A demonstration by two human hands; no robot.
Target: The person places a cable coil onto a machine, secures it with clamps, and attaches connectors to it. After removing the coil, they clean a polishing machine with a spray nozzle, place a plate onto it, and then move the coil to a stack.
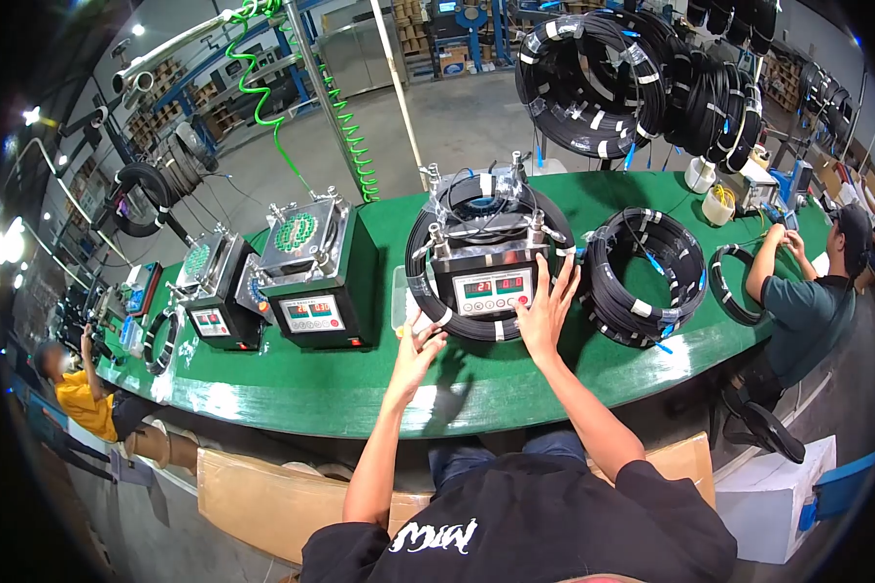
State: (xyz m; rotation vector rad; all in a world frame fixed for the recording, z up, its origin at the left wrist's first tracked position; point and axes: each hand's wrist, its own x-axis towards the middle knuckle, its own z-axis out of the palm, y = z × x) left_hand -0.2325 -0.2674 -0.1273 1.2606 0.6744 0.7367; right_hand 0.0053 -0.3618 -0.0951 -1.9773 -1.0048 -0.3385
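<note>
A polishing machine [486,284] with a lit red display stands on the green table, a black cable coil [421,282] looped around it. My right hand [549,306] is at the machine's front right corner, fingers spread, thumb near the round red button beside the display. Fingers apart, my left hand [418,352] is low at the coil's front left edge, with nothing visible held in it. Behind it is a clear plastic tray [400,296], partly hidden. Metal clamp posts and thin cables top the machine.
Two similar machines, one larger [313,282] and one smaller [214,296], stand left. A cable coil stack [642,277] lies right. More coils [593,83] hang behind. A co-worker [812,301] sits at the right, another person [87,398] at the far left.
</note>
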